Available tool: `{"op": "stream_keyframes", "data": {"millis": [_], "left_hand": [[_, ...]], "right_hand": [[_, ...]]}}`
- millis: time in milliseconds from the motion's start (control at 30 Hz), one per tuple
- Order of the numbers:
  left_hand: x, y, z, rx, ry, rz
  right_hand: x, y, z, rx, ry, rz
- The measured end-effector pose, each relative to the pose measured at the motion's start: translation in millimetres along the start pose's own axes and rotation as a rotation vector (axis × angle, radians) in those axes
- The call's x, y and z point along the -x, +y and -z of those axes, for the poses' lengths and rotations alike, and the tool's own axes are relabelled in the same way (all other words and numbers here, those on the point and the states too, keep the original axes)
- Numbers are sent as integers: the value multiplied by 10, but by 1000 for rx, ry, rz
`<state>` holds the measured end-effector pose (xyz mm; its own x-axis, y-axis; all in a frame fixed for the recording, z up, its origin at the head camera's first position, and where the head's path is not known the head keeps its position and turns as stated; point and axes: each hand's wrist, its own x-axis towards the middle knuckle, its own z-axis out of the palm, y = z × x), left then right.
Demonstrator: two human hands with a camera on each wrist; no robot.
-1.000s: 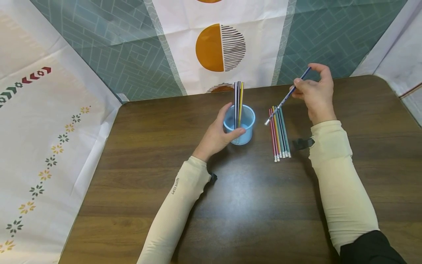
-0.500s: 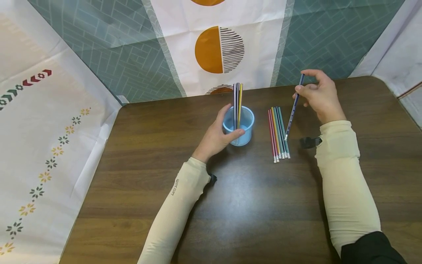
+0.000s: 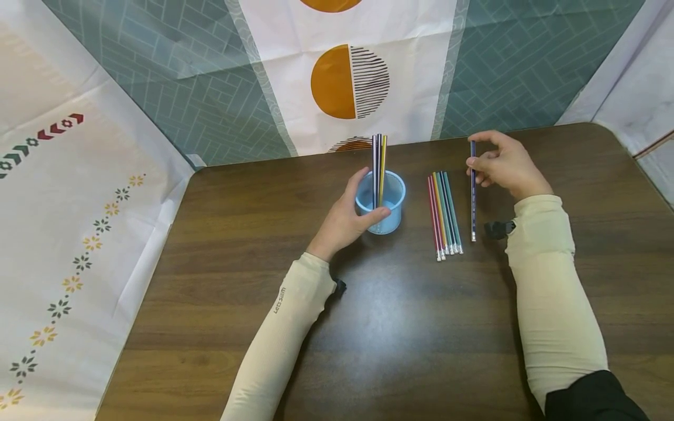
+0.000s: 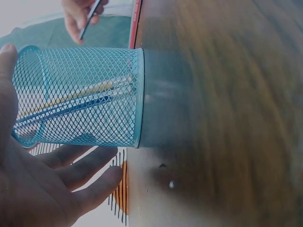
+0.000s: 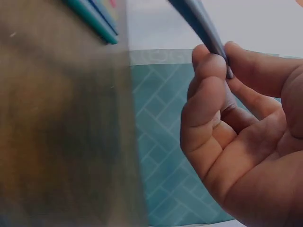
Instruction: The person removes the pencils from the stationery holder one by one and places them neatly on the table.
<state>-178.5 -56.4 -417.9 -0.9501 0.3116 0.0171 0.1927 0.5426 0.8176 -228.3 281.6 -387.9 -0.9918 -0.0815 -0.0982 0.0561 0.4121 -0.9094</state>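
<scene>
While in R hand (image 3: 506, 166), dk-blue pencil (image 3: 473, 202) partly behind thumb (image 3: 480, 164).

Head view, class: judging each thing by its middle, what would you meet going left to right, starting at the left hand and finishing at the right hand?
Left hand, light blue mesh cup, row of pencils, dark blue pencil, right hand.
</scene>
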Motion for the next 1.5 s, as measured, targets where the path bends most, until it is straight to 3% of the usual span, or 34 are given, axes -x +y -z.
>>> {"op": "stream_keyframes", "data": {"millis": [567,933,1500], "left_hand": [[15,1,-3,-3,8,-14],[-6,-4,-13,-4,8,-23],[-2,-3,-9,-4,7,-15]], "right_hand": [[-118,208,-231,176,-172,-106],[-125,184,-302,350,-159,-72],[-131,158,-302,315,-179,-118]]}}
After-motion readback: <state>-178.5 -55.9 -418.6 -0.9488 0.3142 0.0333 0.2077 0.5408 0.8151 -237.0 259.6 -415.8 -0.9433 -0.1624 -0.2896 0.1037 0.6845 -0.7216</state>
